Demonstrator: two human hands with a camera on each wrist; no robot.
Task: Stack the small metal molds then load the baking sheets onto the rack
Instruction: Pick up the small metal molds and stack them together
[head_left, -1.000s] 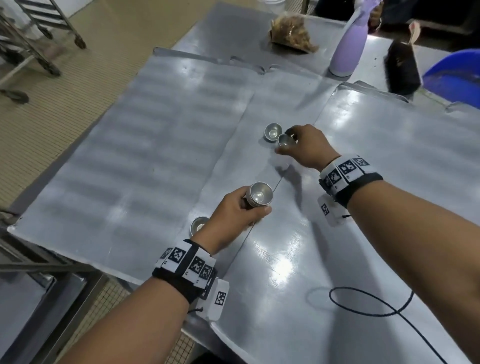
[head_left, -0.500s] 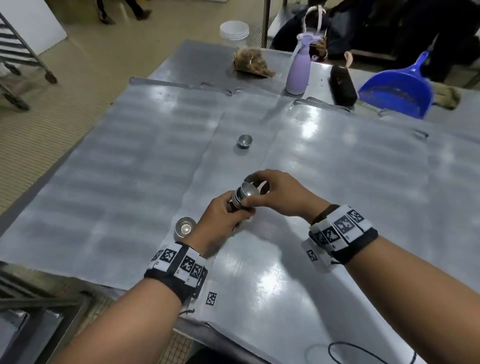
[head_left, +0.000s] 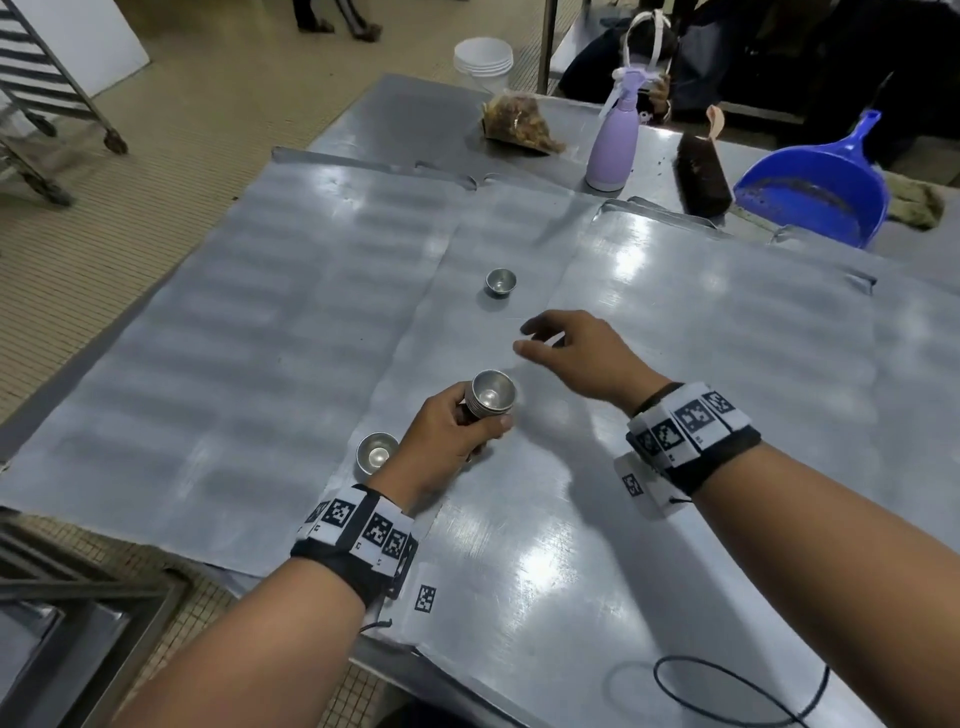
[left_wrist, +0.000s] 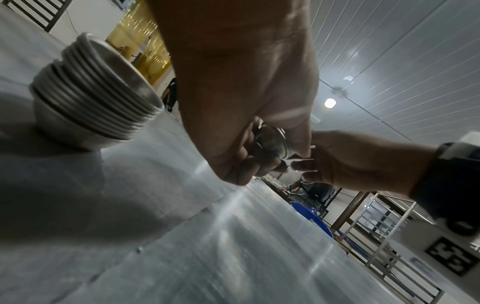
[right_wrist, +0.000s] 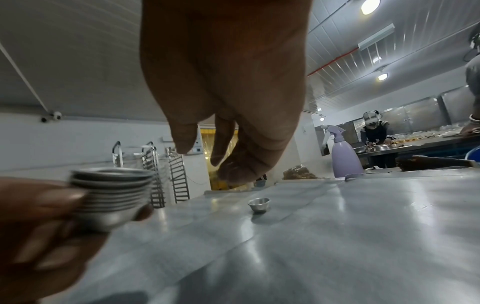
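My left hand (head_left: 470, 423) grips a nested stack of small metal molds (head_left: 491, 400), tilted with its mouth toward the far side, just above the baking sheets (head_left: 260, 364). In the right wrist view the held stack (right_wrist: 111, 195) shows at the left. My right hand (head_left: 532, 338) hovers empty beyond it, fingers loosely spread. A single mold (head_left: 501, 282) stands upright further away, also seen as the lone mold (right_wrist: 258, 204). A second mold stack (head_left: 376, 454) sits on the sheet beside my left wrist; the left wrist view shows this stack (left_wrist: 96, 98) clearly.
A lilac spray bottle (head_left: 613, 140), a brush (head_left: 701, 171), a blue dustpan (head_left: 815, 192) and a bag of crumbs (head_left: 519, 124) line the table's far edge. A wheeled rack (head_left: 36, 93) stands on the floor at far left. A black cable (head_left: 727, 691) lies near me.
My right hand has let go of the mold it set into the held stack and moved away toward the far single mold. The left hand keeps holding the stack.
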